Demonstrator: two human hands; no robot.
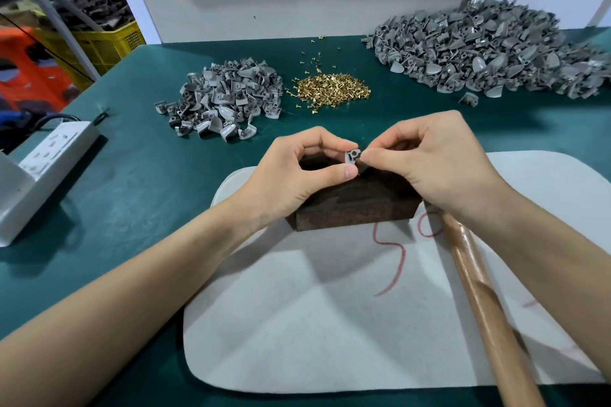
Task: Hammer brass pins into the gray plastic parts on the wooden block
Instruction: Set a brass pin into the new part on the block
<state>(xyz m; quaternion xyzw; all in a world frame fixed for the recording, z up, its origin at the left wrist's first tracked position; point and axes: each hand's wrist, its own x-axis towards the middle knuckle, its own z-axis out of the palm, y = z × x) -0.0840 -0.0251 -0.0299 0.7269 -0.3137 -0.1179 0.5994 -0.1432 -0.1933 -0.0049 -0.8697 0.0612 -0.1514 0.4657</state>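
Left hand [297,172] pinches gray part [351,156] just above wooden block [357,205], steadying its hole; right hand [429,162] fingertips pinched against it, likely seating a pin, cannot tell. Hammer handle [479,291] lies under right forearm, ready

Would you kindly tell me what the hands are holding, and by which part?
The left hand pinches a gray plastic part by its left side; the right hand pinches at its right edge, anything between its fingertips hidden.
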